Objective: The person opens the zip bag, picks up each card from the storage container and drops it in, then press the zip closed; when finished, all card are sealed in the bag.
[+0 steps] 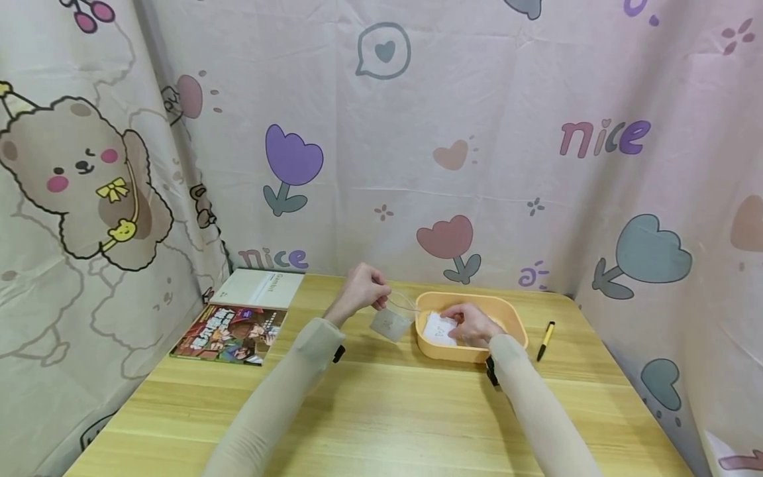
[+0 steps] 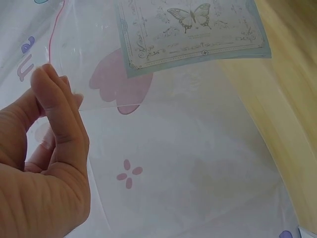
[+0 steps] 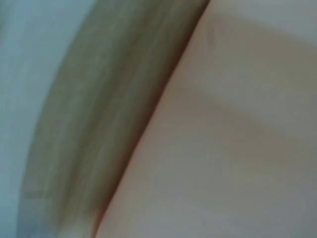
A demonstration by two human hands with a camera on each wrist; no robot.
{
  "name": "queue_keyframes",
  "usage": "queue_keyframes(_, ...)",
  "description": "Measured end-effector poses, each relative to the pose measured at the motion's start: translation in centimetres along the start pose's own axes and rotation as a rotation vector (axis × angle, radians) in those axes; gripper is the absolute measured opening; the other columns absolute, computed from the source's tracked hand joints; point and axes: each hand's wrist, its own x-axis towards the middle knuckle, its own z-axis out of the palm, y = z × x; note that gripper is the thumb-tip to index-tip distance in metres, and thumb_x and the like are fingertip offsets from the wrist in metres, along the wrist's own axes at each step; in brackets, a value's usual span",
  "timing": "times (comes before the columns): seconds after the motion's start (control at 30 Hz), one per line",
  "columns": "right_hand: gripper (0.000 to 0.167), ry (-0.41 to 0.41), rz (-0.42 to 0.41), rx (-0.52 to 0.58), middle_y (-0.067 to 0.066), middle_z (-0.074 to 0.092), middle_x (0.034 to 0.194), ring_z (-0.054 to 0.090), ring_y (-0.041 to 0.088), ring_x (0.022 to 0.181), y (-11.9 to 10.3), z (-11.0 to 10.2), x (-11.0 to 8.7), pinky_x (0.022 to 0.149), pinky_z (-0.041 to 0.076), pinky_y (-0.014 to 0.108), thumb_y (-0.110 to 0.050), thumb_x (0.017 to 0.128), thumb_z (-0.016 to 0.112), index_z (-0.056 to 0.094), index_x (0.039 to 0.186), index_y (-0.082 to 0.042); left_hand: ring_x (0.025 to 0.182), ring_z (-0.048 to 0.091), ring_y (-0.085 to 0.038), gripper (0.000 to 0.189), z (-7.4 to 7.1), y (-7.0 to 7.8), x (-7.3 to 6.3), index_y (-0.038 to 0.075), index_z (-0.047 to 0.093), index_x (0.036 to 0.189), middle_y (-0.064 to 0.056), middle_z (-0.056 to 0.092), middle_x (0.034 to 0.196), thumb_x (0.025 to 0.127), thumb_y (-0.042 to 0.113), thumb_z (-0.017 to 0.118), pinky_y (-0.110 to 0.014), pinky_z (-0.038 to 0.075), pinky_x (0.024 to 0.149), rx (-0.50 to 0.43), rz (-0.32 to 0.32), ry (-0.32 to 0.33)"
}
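Observation:
In the head view my left hand (image 1: 365,288) is raised over the table, left of a yellow-orange plastic basin (image 1: 518,318). Its thumb and fingers pinch the edge of a clear zip bag (image 1: 402,301) with a pink seal line. Inside the bag hangs a pale card (image 2: 193,34) printed with a butterfly, sharpest in the left wrist view. My right hand (image 1: 473,323) reaches into the basin, its bent fingers at a white packet (image 1: 439,330) with faint print. Whether they grip the packet is unclear. The right wrist view is blurred and close, showing no fingertips.
At the left back lie a colourful comic-style book (image 1: 229,334) and a pale book (image 1: 259,289). A yellow marker with black ends (image 1: 546,340) lies right of the basin. Printed curtains (image 1: 369,152) hang behind and beside the wooden table (image 1: 381,411).

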Motion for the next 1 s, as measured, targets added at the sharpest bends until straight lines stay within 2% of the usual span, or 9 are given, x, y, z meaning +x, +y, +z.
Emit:
queue_keyframes(0.17, 0.043, -0.006, 0.024, 0.014, 0.013, 0.061, 0.107, 0.048, 0.021, 0.09, 0.1, 0.1, -0.2, 0.073, 0.041, 0.024, 0.006, 0.074, 0.077, 0.07, 0.115, -0.004, 0.05, 0.067, -0.019, 0.011, 0.1, -0.1, 0.0, 0.0, 0.071, 0.074, -0.011, 0.07, 0.065, 0.082, -0.002, 0.064, -0.032, 0.06, 0.051, 0.008, 0.0, 0.003)
queue_keyframes(0.37, 0.043, 0.005, -0.008, -0.007, 0.012, 0.062, 0.12, 0.051, 0.023, 0.097, 0.2, 0.1, -0.4, 0.08, 0.045, 0.028, 0.007, 0.073, 0.076, 0.07, 0.114, -0.006, 0.051, 0.068, -0.019, 0.011, 0.1, 0.0, -0.1, 0.0, 0.071, 0.075, -0.011, 0.07, 0.067, 0.083, -0.002, 0.065, -0.034, 0.061, 0.053, 0.001, -0.008, 0.003)
queue_keyframes(0.63, 0.04, 0.023, -0.019, 0.036, 0.014, 0.062, 0.11, 0.055, 0.022, 0.09, 0.5, -0.2, -0.5, 0.075, 0.048, 0.027, 0.007, 0.077, 0.073, 0.069, 0.115, -0.005, 0.052, 0.068, -0.019, 0.01, 0.1, -0.3, -0.2, 0.0, 0.071, 0.076, -0.012, 0.07, 0.067, 0.084, -0.001, 0.065, -0.032, 0.06, 0.052, 0.005, -0.002, -0.017)
queue_keyframes(0.8, 0.036, 0.064, -0.074, 0.045, 0.018, 0.068, 0.118, 0.061, 0.022, 0.095, 0.0, -0.8, -0.6, 0.079, 0.051, 0.023, 0.0, 0.082, 0.073, 0.068, 0.118, -0.001, 0.051, 0.067, -0.019, 0.009, -0.3, -0.6, 0.1, -0.001, 0.072, 0.077, -0.012, 0.07, 0.067, 0.083, -0.002, 0.065, -0.033, 0.061, 0.052, -0.017, 0.004, -0.001)
queue_keyframes(1.0, 0.034, 0.137, -0.068, 0.144, 0.021, 0.068, 0.118, 0.064, 0.023, 0.097, -0.4, -1.9, -1.0, 0.076, 0.052, 0.021, -0.004, 0.085, 0.072, 0.067, 0.118, 0.001, 0.052, 0.068, -0.019, 0.01, -0.5, -0.7, 0.4, 0.001, 0.072, 0.076, -0.012, 0.071, 0.069, 0.084, 0.001, 0.065, -0.037, 0.062, 0.056, -0.012, 0.01, -0.005)
